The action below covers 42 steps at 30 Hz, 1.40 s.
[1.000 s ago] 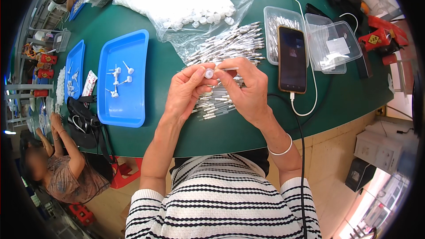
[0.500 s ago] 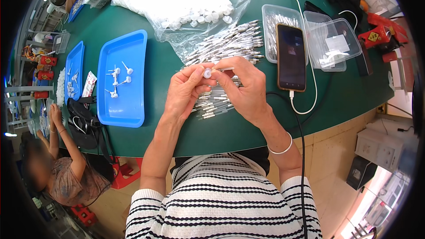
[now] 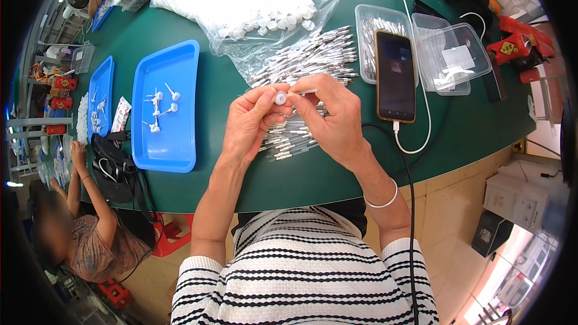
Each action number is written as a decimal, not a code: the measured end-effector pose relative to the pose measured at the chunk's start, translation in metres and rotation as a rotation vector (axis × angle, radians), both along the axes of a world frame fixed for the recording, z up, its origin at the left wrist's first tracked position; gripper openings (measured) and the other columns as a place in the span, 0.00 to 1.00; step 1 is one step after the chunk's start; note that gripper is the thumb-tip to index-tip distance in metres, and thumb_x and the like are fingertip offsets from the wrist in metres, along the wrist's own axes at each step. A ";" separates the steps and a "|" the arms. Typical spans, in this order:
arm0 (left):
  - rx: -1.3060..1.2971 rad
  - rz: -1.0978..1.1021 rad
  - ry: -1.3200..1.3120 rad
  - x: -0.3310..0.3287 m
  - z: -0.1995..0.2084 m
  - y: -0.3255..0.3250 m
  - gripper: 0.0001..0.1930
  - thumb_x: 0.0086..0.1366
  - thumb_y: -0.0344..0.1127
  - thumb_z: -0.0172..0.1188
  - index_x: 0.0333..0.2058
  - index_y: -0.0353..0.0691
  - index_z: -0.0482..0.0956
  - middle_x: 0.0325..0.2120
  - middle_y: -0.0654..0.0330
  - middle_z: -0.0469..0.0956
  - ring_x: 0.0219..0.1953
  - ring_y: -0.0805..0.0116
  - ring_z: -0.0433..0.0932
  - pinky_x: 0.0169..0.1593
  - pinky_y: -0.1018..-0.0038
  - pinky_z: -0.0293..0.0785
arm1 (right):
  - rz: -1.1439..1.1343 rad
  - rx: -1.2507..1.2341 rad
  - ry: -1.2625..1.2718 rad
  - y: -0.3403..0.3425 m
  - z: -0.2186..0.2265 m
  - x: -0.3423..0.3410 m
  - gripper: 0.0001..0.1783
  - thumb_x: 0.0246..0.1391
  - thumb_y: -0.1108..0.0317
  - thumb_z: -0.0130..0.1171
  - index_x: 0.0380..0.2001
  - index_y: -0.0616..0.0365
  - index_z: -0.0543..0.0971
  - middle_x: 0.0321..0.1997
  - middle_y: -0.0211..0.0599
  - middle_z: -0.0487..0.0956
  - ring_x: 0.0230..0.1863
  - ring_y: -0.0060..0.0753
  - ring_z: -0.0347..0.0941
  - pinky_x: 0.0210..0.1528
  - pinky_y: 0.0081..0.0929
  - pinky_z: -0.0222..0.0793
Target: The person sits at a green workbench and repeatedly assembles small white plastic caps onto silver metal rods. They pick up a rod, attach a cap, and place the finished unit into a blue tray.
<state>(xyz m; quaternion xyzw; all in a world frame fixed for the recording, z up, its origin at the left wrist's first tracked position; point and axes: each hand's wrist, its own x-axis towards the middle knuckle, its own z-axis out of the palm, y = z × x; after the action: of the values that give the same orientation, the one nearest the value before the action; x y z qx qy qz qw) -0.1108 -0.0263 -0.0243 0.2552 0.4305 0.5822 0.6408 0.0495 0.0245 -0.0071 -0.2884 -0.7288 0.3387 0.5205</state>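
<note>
Between thumb and fingers, my left hand (image 3: 250,117) pinches a small round white plastic cap (image 3: 280,98). My right hand (image 3: 330,117) is closed on a thin pale rod (image 3: 307,91), its inner end hidden by the fingertips close beside the cap. Both hands meet just above a heap of slim metal-and-white rods (image 3: 310,57), some of which show below my fingers. Beyond the heap lies a clear plastic bag (image 3: 265,9) full of white caps. In the blue tray (image 3: 165,159) on the left rest several white caps with rods attached.
A phone (image 3: 395,78) on a white cable leans over a clear box of rods (image 3: 368,15). Clear lids (image 3: 454,54) lie to its right. A black bag (image 3: 114,174) sits at the left edge, near a smaller blue tray (image 3: 96,126) and a seated person (image 3: 99,235).
Both hands keep the same grip over the rods. The cap's round face has turned slightly; otherwise little differs.
</note>
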 end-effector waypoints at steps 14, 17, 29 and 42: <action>0.003 0.028 0.048 0.000 0.001 -0.001 0.14 0.68 0.35 0.54 0.45 0.29 0.77 0.33 0.55 0.81 0.33 0.71 0.82 0.35 0.82 0.80 | 0.003 0.006 -0.022 0.000 0.000 0.000 0.05 0.47 0.74 0.63 0.30 0.59 0.78 0.28 0.36 0.78 0.28 0.38 0.74 0.30 0.30 0.69; 0.003 0.035 0.050 0.001 0.001 -0.001 0.14 0.68 0.35 0.54 0.45 0.29 0.77 0.33 0.55 0.81 0.33 0.71 0.82 0.35 0.82 0.80 | 0.002 0.002 -0.016 -0.001 -0.001 -0.001 0.06 0.47 0.74 0.63 0.30 0.58 0.78 0.27 0.36 0.78 0.28 0.38 0.74 0.30 0.30 0.69; -0.006 0.047 0.050 0.000 -0.001 -0.001 0.13 0.67 0.34 0.55 0.44 0.30 0.78 0.33 0.55 0.81 0.33 0.70 0.82 0.35 0.82 0.81 | 0.008 0.005 -0.052 0.000 -0.001 0.001 0.06 0.46 0.75 0.64 0.30 0.58 0.78 0.28 0.36 0.78 0.29 0.38 0.75 0.31 0.31 0.70; 0.002 0.022 0.006 -0.001 -0.001 -0.001 0.14 0.67 0.34 0.55 0.45 0.30 0.77 0.34 0.55 0.81 0.33 0.71 0.82 0.36 0.82 0.81 | 0.009 -0.028 0.010 -0.001 -0.003 -0.002 0.06 0.48 0.73 0.64 0.31 0.57 0.78 0.27 0.35 0.78 0.26 0.35 0.74 0.28 0.28 0.69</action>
<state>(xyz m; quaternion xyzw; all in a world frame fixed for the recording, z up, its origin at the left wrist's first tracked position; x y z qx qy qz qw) -0.1121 -0.0277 -0.0250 0.2529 0.4347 0.5890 0.6326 0.0479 0.0240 -0.0103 -0.2907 -0.7228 0.3528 0.5183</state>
